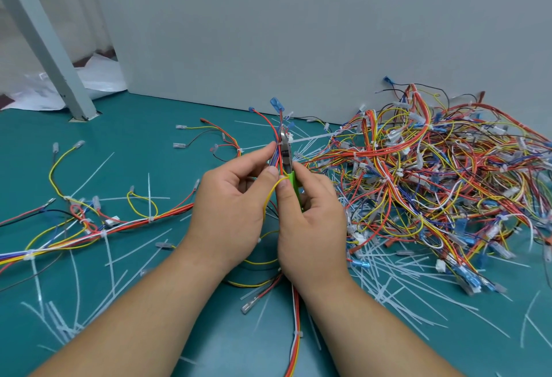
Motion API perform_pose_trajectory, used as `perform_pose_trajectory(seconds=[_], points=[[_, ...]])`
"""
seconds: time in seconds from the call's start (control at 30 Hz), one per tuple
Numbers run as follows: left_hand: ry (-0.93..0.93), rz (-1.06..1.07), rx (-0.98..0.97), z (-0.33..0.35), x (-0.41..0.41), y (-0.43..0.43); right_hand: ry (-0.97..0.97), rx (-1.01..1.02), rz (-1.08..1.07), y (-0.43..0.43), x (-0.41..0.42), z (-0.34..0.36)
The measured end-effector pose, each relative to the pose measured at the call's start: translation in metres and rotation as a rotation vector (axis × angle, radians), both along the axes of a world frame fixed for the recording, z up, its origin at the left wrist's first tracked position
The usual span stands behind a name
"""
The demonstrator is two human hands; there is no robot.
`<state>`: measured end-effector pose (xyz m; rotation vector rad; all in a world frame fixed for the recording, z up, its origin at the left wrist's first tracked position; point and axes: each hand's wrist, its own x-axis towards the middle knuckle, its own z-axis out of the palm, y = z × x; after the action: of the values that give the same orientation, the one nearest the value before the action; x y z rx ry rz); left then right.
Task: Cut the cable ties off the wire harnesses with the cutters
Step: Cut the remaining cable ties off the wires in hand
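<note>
a teal surface [143,137] is seen, bounded at the back by a grey wall panel [298,33]. a large tangled pile of wire harnesses [433,173] is heaped on its right side against the panel, while a long harness [125,226] is laid out flat on the left. loose white cable ties [388,269] are scattered across it, and a grey post [49,48] and a crumpled white plastic sheet [101,78] are set at the far left corner.

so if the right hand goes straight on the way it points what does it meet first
Probably the white cable tie on the harness the left hand holds, right at the tip of the cutters; depth is hard to judge.
</note>
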<state>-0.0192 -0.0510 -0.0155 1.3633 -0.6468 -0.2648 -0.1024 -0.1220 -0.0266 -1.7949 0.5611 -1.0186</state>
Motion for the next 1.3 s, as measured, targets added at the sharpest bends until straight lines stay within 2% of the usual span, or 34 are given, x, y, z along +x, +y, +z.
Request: perform_pose_trajectory(seconds=[0.7, 0.93, 1.3], points=[[-0.002, 0.008, -0.015, 0.0026, -0.0037, -0.0005, -0.098, 0.193, 0.139, 0.0012, 0.0019, -0.0006], [-0.017, 0.021, -0.014, 0.0037, -0.0035, -0.0008, -0.086, 0.084, 0.154, 0.0028, 0.0028, 0.0019], [0.019, -0.014, -0.019, 0.0006, -0.0031, -0.0006, -0.093, 0.106, 0.163, 0.0011, 0.0024, -0.0018]])
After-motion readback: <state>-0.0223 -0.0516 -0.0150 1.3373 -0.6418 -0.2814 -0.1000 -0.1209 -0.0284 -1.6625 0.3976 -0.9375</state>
